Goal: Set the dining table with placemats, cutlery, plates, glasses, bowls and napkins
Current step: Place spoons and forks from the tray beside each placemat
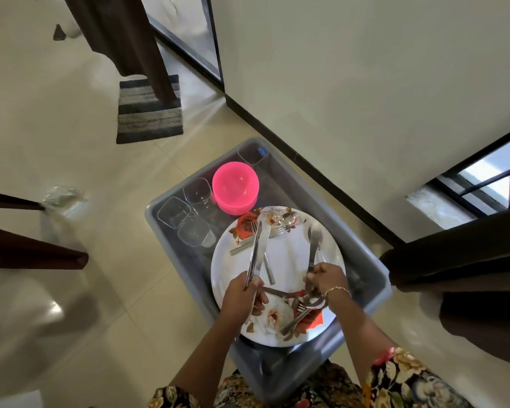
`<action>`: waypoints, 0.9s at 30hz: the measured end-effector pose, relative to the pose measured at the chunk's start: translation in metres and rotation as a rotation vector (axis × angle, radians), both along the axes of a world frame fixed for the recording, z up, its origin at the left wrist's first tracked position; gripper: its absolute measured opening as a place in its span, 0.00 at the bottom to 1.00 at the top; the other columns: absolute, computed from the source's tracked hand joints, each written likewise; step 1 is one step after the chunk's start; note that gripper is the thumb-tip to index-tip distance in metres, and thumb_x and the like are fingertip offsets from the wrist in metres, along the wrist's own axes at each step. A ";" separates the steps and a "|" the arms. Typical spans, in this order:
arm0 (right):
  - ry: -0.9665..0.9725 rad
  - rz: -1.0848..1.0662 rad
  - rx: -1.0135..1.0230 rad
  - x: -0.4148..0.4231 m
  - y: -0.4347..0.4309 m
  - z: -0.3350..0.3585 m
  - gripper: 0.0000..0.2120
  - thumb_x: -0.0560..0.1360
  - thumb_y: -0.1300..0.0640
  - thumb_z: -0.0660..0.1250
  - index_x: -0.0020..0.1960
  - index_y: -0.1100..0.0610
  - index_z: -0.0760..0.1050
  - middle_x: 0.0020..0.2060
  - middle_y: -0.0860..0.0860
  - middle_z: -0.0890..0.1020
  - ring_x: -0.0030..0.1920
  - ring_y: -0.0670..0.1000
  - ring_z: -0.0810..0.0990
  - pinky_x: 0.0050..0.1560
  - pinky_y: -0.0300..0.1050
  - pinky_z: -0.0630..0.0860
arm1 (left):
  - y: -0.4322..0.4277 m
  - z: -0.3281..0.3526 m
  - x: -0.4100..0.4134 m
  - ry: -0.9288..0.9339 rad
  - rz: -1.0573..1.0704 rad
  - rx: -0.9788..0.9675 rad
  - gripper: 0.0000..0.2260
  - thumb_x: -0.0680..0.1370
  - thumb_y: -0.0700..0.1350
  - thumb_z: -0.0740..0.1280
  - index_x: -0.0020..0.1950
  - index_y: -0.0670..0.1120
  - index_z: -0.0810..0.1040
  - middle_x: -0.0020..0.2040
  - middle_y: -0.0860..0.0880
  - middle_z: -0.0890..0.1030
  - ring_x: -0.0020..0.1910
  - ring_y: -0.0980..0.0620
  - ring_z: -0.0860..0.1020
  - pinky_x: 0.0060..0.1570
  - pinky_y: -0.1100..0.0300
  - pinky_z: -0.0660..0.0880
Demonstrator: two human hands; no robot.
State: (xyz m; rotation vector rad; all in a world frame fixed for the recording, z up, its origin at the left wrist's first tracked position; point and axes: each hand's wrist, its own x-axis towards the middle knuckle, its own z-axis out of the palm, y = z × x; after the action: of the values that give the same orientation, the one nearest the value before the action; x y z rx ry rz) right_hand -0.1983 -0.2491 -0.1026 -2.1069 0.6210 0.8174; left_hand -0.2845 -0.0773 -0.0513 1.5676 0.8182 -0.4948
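Observation:
A white plate point(289, 260) with flower prints lies on top of a grey plastic tub point(368, 260) on the floor. Loose forks, spoons and knives point(280, 222) are scattered over the plate. My left hand point(243, 295) grips the handles of two knives point(258, 248) that point away from me. My right hand point(325, 281) pinches the handle of another knife point(314, 245) at the plate's right side. More cutlery point(299, 316) lies under and beside my right wrist.
Pink bowls point(236, 187) are stacked in the tub behind the plate, with several clear square glasses point(189, 216) to their left. A striped mat point(149, 110) lies on the tiled floor far left. Dark furniture point(460, 266) stands at right, a wall behind.

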 end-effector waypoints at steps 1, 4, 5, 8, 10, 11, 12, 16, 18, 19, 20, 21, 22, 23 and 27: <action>-0.027 -0.029 0.036 0.000 -0.001 0.002 0.09 0.70 0.68 0.68 0.34 0.57 0.76 0.38 0.56 0.84 0.43 0.55 0.83 0.50 0.51 0.79 | -0.001 0.001 0.000 -0.010 -0.003 0.004 0.10 0.82 0.43 0.56 0.48 0.42 0.74 0.32 0.47 0.79 0.26 0.55 0.74 0.29 0.64 0.74; -0.116 -0.049 0.106 0.006 -0.001 0.014 0.06 0.70 0.68 0.69 0.38 0.59 0.77 0.41 0.59 0.84 0.45 0.58 0.83 0.50 0.53 0.79 | -0.002 0.006 0.001 -0.049 0.028 -0.025 0.09 0.82 0.42 0.56 0.51 0.42 0.74 0.33 0.46 0.79 0.26 0.53 0.73 0.27 0.61 0.70; -0.136 -0.042 0.117 0.008 -0.001 0.020 0.04 0.70 0.68 0.69 0.40 0.61 0.78 0.42 0.59 0.84 0.45 0.58 0.82 0.50 0.52 0.78 | -0.001 0.009 0.001 -0.066 0.056 -0.051 0.09 0.82 0.41 0.55 0.53 0.42 0.74 0.33 0.45 0.79 0.25 0.53 0.71 0.26 0.62 0.69; -0.186 -0.006 0.184 0.012 0.001 0.037 0.03 0.70 0.70 0.68 0.44 0.67 0.77 0.40 0.60 0.83 0.45 0.58 0.82 0.52 0.52 0.78 | 0.000 0.026 -0.001 -0.141 0.140 -0.102 0.09 0.82 0.40 0.55 0.52 0.42 0.74 0.31 0.46 0.78 0.20 0.56 0.67 0.22 0.66 0.65; -0.217 0.061 0.233 0.012 0.007 0.048 0.03 0.72 0.71 0.65 0.43 0.65 0.75 0.36 0.58 0.82 0.42 0.57 0.83 0.52 0.54 0.78 | 0.003 0.040 -0.005 -0.169 0.232 -0.112 0.09 0.83 0.40 0.55 0.50 0.42 0.74 0.30 0.46 0.76 0.18 0.58 0.65 0.19 0.67 0.61; -0.217 0.073 0.279 0.009 0.009 0.053 0.05 0.74 0.72 0.62 0.43 0.65 0.75 0.34 0.57 0.81 0.38 0.55 0.83 0.48 0.53 0.79 | 0.004 0.043 -0.005 -0.167 0.269 -0.129 0.09 0.83 0.41 0.55 0.48 0.42 0.73 0.29 0.47 0.74 0.18 0.58 0.64 0.18 0.68 0.60; -0.218 0.110 0.335 0.006 0.014 0.061 0.06 0.75 0.72 0.60 0.43 0.64 0.74 0.33 0.57 0.80 0.34 0.53 0.82 0.44 0.51 0.80 | 0.006 0.049 -0.010 -0.180 0.335 -0.139 0.09 0.83 0.41 0.55 0.47 0.42 0.73 0.29 0.47 0.73 0.19 0.58 0.63 0.18 0.68 0.58; -0.215 0.342 0.467 -0.011 0.033 0.096 0.11 0.77 0.70 0.57 0.41 0.58 0.72 0.31 0.57 0.78 0.28 0.53 0.79 0.33 0.46 0.79 | 0.012 0.077 -0.037 -0.242 0.547 -0.135 0.08 0.82 0.42 0.56 0.47 0.42 0.72 0.29 0.47 0.69 0.19 0.57 0.61 0.19 0.68 0.56; -0.212 0.460 0.520 -0.022 0.043 0.113 0.11 0.77 0.68 0.58 0.40 0.57 0.71 0.31 0.57 0.77 0.27 0.54 0.77 0.33 0.47 0.78 | 0.013 0.093 -0.059 -0.292 0.650 -0.103 0.09 0.82 0.42 0.56 0.46 0.41 0.72 0.29 0.47 0.70 0.20 0.56 0.62 0.19 0.67 0.57; -0.217 0.507 0.546 -0.029 0.049 0.119 0.10 0.77 0.68 0.58 0.41 0.57 0.71 0.31 0.56 0.77 0.27 0.53 0.76 0.31 0.45 0.77 | 0.014 0.100 -0.070 -0.317 0.697 -0.090 0.09 0.82 0.42 0.56 0.45 0.41 0.72 0.29 0.47 0.70 0.20 0.56 0.62 0.19 0.67 0.57; -0.220 0.555 0.567 -0.035 0.054 0.126 0.10 0.77 0.68 0.57 0.42 0.57 0.72 0.30 0.56 0.78 0.25 0.51 0.74 0.28 0.42 0.75 | 0.014 0.105 -0.081 -0.340 0.748 -0.079 0.09 0.82 0.42 0.57 0.44 0.42 0.72 0.28 0.48 0.70 0.19 0.56 0.62 0.19 0.67 0.57; -0.222 0.612 0.586 -0.042 0.060 0.131 0.09 0.77 0.69 0.57 0.44 0.58 0.72 0.30 0.55 0.78 0.24 0.49 0.73 0.25 0.39 0.72 | 0.014 0.111 -0.093 -0.362 0.806 -0.080 0.09 0.82 0.42 0.57 0.44 0.42 0.72 0.27 0.48 0.70 0.19 0.56 0.62 0.19 0.68 0.57; -0.219 0.677 0.599 -0.048 0.066 0.134 0.09 0.77 0.69 0.57 0.44 0.58 0.72 0.29 0.53 0.78 0.22 0.46 0.72 0.23 0.38 0.70 | 0.014 0.117 -0.104 -0.380 0.866 -0.087 0.09 0.82 0.42 0.56 0.44 0.42 0.71 0.26 0.49 0.70 0.18 0.57 0.62 0.18 0.69 0.57; -0.214 0.748 0.602 -0.056 0.073 0.137 0.09 0.77 0.69 0.57 0.44 0.58 0.71 0.28 0.52 0.78 0.21 0.44 0.71 0.23 0.37 0.67 | 0.015 0.123 -0.116 -0.395 0.926 -0.096 0.09 0.82 0.41 0.56 0.44 0.42 0.71 0.26 0.49 0.70 0.18 0.57 0.61 0.18 0.69 0.56; -0.194 0.986 0.614 -0.095 0.110 0.151 0.13 0.77 0.70 0.55 0.42 0.55 0.70 0.27 0.51 0.74 0.19 0.39 0.68 0.22 0.30 0.63 | 0.026 0.140 -0.171 -0.430 1.073 -0.082 0.09 0.83 0.42 0.54 0.46 0.43 0.70 0.28 0.50 0.68 0.18 0.58 0.61 0.18 0.69 0.56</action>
State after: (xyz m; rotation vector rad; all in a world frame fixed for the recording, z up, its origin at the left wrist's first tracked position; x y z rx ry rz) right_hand -0.2931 -0.1395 0.0488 -1.7900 -0.7734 1.1020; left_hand -0.4551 -0.0510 0.0891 0.9035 1.1260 0.5601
